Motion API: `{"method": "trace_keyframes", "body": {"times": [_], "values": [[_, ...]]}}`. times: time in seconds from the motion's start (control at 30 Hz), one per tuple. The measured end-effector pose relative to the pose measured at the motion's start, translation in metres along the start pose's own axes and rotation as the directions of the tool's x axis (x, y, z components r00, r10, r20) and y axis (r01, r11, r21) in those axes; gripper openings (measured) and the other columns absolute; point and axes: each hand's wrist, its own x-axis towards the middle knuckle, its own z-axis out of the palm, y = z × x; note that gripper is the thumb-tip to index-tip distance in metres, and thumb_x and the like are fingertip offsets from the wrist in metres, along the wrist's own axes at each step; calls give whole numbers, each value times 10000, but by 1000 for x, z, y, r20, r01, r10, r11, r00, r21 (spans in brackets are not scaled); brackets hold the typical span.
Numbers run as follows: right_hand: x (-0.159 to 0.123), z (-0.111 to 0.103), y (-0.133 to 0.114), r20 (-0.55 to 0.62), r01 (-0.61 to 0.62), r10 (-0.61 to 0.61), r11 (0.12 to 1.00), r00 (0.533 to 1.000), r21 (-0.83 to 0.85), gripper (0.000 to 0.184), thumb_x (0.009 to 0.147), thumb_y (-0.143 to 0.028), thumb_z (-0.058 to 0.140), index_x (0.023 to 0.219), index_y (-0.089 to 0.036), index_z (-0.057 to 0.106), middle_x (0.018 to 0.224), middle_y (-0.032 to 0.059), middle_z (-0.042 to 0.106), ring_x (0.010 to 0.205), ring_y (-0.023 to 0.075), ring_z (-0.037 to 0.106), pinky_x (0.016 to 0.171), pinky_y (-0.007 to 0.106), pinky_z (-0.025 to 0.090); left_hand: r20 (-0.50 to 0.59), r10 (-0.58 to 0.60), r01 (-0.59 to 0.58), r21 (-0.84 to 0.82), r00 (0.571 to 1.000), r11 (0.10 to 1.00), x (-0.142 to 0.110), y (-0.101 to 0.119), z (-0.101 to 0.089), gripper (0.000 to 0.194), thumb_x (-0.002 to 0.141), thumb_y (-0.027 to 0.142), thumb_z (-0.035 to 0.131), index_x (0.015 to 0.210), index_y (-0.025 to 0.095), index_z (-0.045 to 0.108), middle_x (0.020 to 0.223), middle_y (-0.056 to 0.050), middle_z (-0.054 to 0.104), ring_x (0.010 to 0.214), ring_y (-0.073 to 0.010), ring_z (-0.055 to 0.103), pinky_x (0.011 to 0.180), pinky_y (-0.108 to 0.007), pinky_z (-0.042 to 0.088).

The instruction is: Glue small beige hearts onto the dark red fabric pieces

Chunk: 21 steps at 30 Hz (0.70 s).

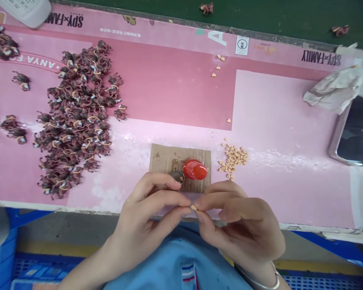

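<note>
My left hand (153,215) and my right hand (238,215) meet fingertip to fingertip in front of the table's near edge. Pinched in my right thumb and forefinger is a small tan plastic piece (194,207). My left thumb and forefinger are closed right beside it; what they hold, if anything, is hidden. Just beyond lies a cardboard piece (161,155) bearing a shiny red oval object (195,169) and a dark round cap with a ridged rim (178,176). A heap of similar tan pieces (234,159) is right of the cardboard.
Many small brown figurines (75,117) with yellowish and pale details are piled at left. A phone (353,131) and crumpled tissue (335,88) lie at right. A white container (30,12) stands top left. Two figurines rest on the green surface (275,18) beyond.
</note>
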Motion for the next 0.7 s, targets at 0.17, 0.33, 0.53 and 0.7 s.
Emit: {"method": "trace_keyframes", "body": {"times": [0.17,0.33,0.53,0.7], "values": [[1,-1,1,50,41,-40,999,998,-19,337,837,48,663,879,-251,514,799,-6,807,724,123,744,654,224,653,-14,34,-33,13,999,999,2,1,2,169,918,47,677,948,214,685,1015,-26,686,956,-134,716,883,-174,618],[4,-4,0,123,49,-45,998,991,-31,302,878,17,653,883,-249,511,778,-6,795,726,118,745,674,211,648,3,115,-114,146,993,983,0,1,0,202,912,21,638,965,213,675,1018,-32,693,955,-131,739,868,-144,610],[4,-13,5,84,15,-4,992,996,-128,331,884,-9,674,829,-269,476,801,-28,802,731,135,755,641,240,643,13,103,-104,189,995,976,-1,-1,-5,215,950,34,635,1028,226,695,1069,-34,714,1011,-137,746,904,-176,625],[-6,-16,28,-152,-80,44,968,987,-237,354,814,13,765,864,-278,570,842,-11,795,835,200,769,689,349,656,-44,-7,11,93,999,996,-8,-7,-5,314,987,24,612,1183,259,681,1147,-15,763,1109,-143,733,1002,-230,610]]}}
